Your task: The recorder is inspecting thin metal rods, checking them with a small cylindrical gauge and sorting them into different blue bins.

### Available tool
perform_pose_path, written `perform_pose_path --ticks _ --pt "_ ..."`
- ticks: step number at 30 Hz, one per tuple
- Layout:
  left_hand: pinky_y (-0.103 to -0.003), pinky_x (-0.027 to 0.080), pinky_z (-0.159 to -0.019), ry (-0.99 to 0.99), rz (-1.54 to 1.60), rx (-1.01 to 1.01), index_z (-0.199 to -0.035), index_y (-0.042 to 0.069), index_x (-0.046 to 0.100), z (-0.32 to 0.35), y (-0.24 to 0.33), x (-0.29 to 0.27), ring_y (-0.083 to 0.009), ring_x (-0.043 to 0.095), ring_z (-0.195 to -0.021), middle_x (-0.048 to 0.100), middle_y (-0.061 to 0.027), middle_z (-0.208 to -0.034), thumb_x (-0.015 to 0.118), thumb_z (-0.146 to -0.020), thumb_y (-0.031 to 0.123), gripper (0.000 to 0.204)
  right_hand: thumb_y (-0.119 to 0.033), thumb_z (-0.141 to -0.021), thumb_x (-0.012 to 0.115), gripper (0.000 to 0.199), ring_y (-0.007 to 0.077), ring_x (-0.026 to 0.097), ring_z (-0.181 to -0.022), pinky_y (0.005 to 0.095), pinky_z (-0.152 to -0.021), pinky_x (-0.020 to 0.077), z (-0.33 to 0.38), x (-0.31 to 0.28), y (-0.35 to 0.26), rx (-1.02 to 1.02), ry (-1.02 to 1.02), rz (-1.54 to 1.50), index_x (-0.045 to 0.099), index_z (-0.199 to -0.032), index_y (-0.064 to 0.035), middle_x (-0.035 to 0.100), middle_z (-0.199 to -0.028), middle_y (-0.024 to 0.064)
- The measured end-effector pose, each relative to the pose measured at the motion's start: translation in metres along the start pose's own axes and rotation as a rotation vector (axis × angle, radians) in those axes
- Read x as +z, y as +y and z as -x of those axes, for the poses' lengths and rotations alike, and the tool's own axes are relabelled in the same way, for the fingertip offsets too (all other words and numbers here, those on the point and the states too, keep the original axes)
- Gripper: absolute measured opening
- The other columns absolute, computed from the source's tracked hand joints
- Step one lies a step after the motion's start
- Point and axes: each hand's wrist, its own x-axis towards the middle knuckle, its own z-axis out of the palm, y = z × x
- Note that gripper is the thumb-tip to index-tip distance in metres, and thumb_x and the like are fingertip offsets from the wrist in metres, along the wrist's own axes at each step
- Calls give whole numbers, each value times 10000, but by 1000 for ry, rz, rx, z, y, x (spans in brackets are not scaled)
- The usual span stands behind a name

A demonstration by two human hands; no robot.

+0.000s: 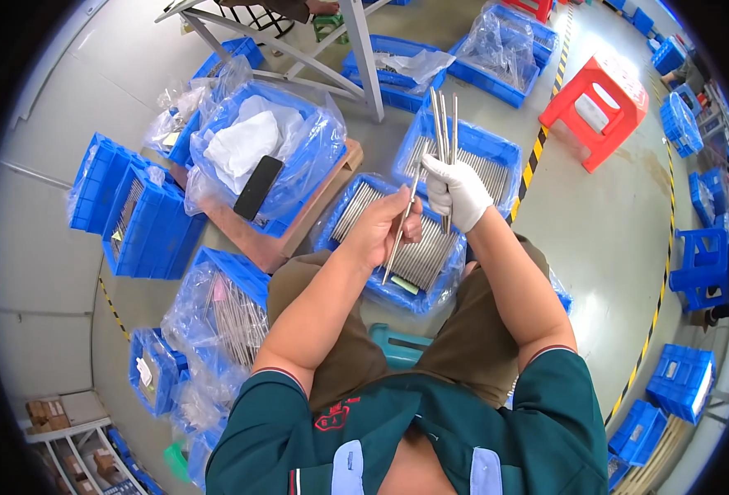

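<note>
My bare left hand (378, 229) is closed around a thin metal rod (392, 261), which slants with its lower end toward me. My right hand (465, 198), in a white glove, grips several metal rods (453, 124) that point up and away. The two hands are close together, and the left rod's upper end reaches the gloved fingers. Below them lies a blue plastic-lined bin (414, 304) with rows of metal rods (422, 261) and a yellow-green slip (404, 285). Just beyond it, a second blue bin (515, 155) holds more rods, partly hidden by my right hand.
At left, a lined blue bin with white sheets (237, 148) and a black object (258, 188) stands on a wooden pallet (331, 190). Bagged rods (237, 318) lie nearer. A red stool (599, 107) stands at far right. A metal frame leg (364, 62) rises ahead.
</note>
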Motion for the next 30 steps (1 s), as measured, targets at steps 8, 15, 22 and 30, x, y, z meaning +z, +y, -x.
perform_pose_path --ticks 8,15,22,30 --pt "-291 472 -616 32 -100 -32 -891 47 570 -2 -11 9 -160 571 -644 595 -57 -705 474 -943 342 315 -196 -779 690 238 88 375 -377 242 -351 272 -10 2 0 -180 234 151 492 -693 -96 445 -512 -6" --pt "-264 446 -577 -78 -292 -164 -867 59 554 22 -13 19 -150 553 -613 590 -65 -697 452 -950 320 293 -258 -849 620 273 50 245 -328 234 -323 186 -26 -46 -44 -266 378 -55 488 -629 -165 319 -444 -90" --pt "-361 478 -892 -127 -144 68 -904 10 573 12 10 -6 -231 599 -983 590 -131 -1055 476 -947 295 304 -322 -802 668 288 77 354 -361 236 -342 237 -16 -20 -19 -292 454 201 528 -644 -127 407 -492 -56" --pt "-211 397 -528 -122 -472 -109 -899 19 621 10 12 0 -68 477 -586 521 2 -676 570 -901 275 261 -269 -801 683 253 78 443 -542 249 -484 367 -7 19 24 -167 190 577 556 -778 -52 503 -628 -3"
